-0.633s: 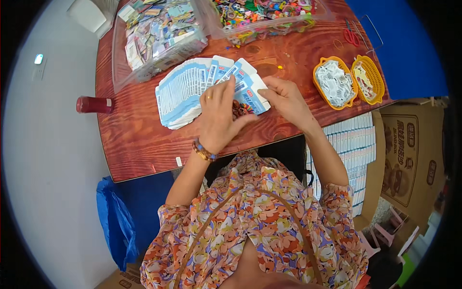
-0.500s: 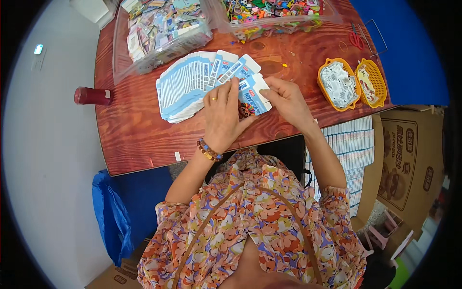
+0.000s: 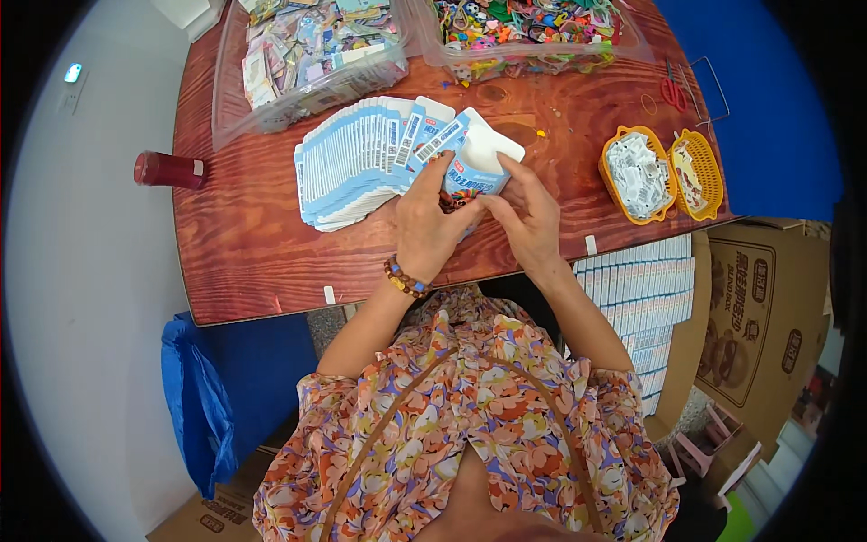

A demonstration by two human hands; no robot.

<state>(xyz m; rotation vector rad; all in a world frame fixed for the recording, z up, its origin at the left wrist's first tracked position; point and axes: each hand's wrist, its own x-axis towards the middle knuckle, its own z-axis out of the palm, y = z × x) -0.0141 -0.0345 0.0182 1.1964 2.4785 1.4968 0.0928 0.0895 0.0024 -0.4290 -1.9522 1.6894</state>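
Observation:
A light-blue and white paper packet (image 3: 476,161) is held open over the wooden table (image 3: 262,244) by both hands. My left hand (image 3: 426,221), with a bead bracelet at the wrist, grips its left side. My right hand (image 3: 528,212) pinches its lower right edge. Small colourful bits show in the packet's mouth between my fingers. A fanned row of matching blue packets (image 3: 357,158) lies just left of the held one.
Two clear bins stand at the table's far edge, one of printed cards (image 3: 307,54), one of colourful small toys (image 3: 528,32). Two orange baskets (image 3: 664,172) sit at right, red scissors (image 3: 673,90) behind them. A red can (image 3: 167,169) lies left. Packets fill a cardboard box (image 3: 646,307).
Both hands have stayed on the packet, which now stands a little more upright and open. The view has shifted slightly.

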